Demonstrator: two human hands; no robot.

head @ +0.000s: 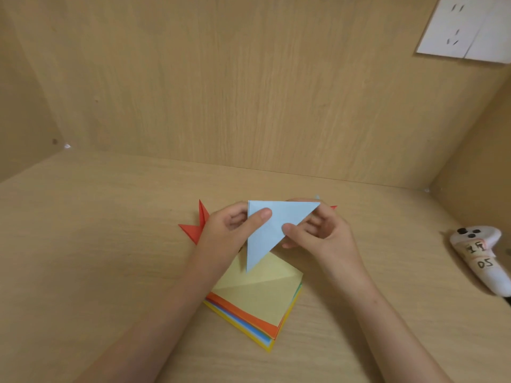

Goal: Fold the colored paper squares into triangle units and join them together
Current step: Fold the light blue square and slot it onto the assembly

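You hold the blue triangle (272, 228) in the air with both hands, above the far part of the paper stack (257, 305). Your left hand (229, 228) pinches it at the upper left, thumb on the near face; your right hand (318, 233) grips the long slanted edge, thumb on the near face and fingers behind. The two hands sit close together, each clamped on the paper. The triangle's top edge runs level, its left edge drops straight, and its lowest point hangs over the stack's pale yellow top sheet.

The stack lies turned cornerwise on the desk (96, 258), with orange, blue and yellow edges showing along its near-left side (the top sheet carries a diagonal crease). A red folded piece (197, 226) lies on the desk just left of your left hand, its points sticking out; another red tip (333, 207) peeks out beyond your right hand.

You have open desk to the left, to the near side, and to the right as far as the white controller (481, 255), which lies near the right edge, well apart from the stack. Wood-grain walls close the desk in at the back and both sides. A white socket plate (467, 29) sits high on the back wall at the right.
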